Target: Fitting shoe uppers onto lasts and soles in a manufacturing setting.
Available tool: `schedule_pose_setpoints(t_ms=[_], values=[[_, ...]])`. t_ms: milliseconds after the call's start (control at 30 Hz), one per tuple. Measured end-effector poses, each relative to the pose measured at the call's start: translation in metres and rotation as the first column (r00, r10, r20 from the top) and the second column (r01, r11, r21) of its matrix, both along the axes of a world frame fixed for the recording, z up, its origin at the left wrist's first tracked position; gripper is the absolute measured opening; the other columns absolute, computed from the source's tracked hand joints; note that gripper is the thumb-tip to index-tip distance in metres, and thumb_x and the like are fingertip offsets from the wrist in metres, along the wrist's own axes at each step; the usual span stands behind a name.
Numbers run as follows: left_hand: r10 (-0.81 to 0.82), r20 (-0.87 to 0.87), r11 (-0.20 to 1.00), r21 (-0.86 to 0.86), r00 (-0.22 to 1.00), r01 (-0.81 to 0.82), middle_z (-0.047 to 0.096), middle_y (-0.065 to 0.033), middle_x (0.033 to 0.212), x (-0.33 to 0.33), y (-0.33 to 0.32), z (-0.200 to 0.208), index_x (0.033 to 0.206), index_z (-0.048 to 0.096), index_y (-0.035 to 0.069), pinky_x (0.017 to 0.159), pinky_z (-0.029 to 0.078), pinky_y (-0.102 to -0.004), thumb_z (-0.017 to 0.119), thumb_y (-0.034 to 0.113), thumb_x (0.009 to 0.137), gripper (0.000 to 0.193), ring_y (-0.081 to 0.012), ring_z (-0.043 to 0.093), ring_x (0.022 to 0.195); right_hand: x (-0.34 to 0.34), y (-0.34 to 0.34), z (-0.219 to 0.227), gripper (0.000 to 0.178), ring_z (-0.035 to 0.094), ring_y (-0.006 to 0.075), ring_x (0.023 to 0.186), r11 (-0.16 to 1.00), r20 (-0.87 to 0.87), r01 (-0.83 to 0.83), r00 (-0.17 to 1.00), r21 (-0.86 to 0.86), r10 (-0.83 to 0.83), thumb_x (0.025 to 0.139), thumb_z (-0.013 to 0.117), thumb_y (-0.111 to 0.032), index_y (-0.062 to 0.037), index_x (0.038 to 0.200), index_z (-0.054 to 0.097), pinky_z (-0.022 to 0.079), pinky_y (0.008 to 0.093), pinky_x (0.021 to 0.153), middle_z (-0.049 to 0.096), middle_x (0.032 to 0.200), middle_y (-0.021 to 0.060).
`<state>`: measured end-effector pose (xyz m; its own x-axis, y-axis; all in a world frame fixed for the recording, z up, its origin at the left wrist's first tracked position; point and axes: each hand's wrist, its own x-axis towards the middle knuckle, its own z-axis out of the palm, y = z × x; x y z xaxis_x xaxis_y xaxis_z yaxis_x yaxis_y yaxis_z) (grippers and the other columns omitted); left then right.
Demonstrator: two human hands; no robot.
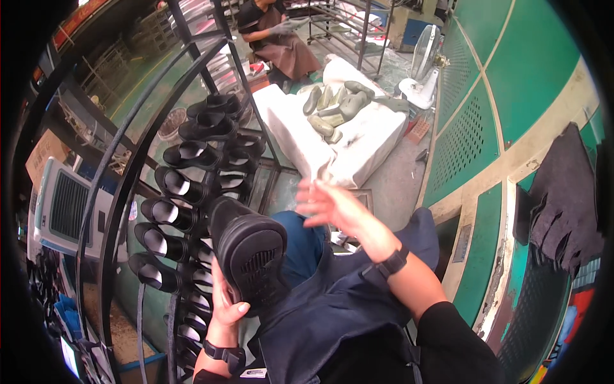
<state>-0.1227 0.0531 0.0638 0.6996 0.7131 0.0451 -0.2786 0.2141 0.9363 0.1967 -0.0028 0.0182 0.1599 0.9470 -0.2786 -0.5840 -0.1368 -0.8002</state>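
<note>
My left hand, at the lower left, grips a black shoe along its side, fingers behind it and thumb near its lower edge. The shoe's dark, grooved sole is turned up towards me. To the right of it my right hand hangs in the air above my lap, fingers spread, holding nothing and slightly blurred. Just left of the held shoe stands a rack with rows of black shoes, pale insoles showing inside several of them. A dark blue apron covers my lap.
Ahead, several greenish shoe lasts lie on a white sack. Behind it a co-worker sits in a brown apron. A standing fan is beside the green perforated panels on the right. Dark rack bars rise at left.
</note>
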Motion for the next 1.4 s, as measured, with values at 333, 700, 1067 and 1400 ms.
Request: schedule_pose_setpoints(t_ms=[333, 700, 1067, 1400], values=[[0.112, -0.594, 0.941, 0.321, 0.797, 0.107, 0.073, -0.0057, 0.088, -0.002, 0.002, 0.003, 0.106, 0.070, -0.001, 0.075, 0.053, -0.0294, 0.071, 0.021, 0.094, 0.025, -0.0091, 0.065, 0.083, -0.132, -0.020, 0.013, 0.048, 0.058, 0.0185, 0.123, 0.913, -0.215, -0.402, 0.900, -0.073, 0.379, 0.105, 0.055, -0.026, -0.0059, 0.148, 0.049, 0.053, 0.0389, 0.096, 0.059, 0.136, 0.0073], [0.499, -0.866, 0.802, 0.478, 0.038, 0.359, 0.069, -0.0235, 0.091, -0.158, 0.026, 0.037, 0.095, 0.069, 0.002, 0.075, 0.052, -0.0492, 0.068, 0.037, 0.088, 0.036, -0.0422, 0.067, 0.088, -0.086, -0.012, -0.005, 0.039, 0.072, 0.0285, 0.104, 0.881, 0.044, -0.467, 0.881, -0.071, 0.471, 0.103, 0.055, -0.025, 0.0018, 0.130, 0.061, 0.057, 0.0388, 0.089, 0.070, 0.116, 0.0182], [0.872, -0.316, 0.359, 0.932, 0.375, -0.049, 0.056, -0.0201, 0.139, -0.157, 0.066, -0.041, 0.141, 0.056, 0.005, 0.114, 0.038, -0.0414, 0.061, 0.002, 0.087, 0.054, -0.0331, 0.053, 0.132, -0.038, -0.015, 0.021, 0.038, 0.071, 0.0212, 0.099, 0.939, 0.199, -0.332, 0.918, -0.091, 0.344, 0.103, 0.057, -0.032, -0.0037, 0.128, 0.064, 0.056, 0.0315, 0.084, 0.071, 0.113, 0.0121], [-0.701, 0.059, 0.428, 0.832, 0.711, 0.353, 0.073, -0.0129, 0.093, 0.119, -0.044, 0.128, 0.132, 0.065, 0.018, 0.087, 0.052, -0.0435, 0.066, 0.021, 0.088, 0.044, -0.0304, 0.070, 0.080, 0.067, -0.110, 0.168, 0.034, 0.072, 0.0188, 0.097, 0.978, 0.725, -0.097, 0.658, -0.187, 0.204, 0.104, 0.054, -0.027, -0.0044, 0.126, 0.067, 0.056, 0.0303, 0.086, 0.073, 0.111, 0.0099]])
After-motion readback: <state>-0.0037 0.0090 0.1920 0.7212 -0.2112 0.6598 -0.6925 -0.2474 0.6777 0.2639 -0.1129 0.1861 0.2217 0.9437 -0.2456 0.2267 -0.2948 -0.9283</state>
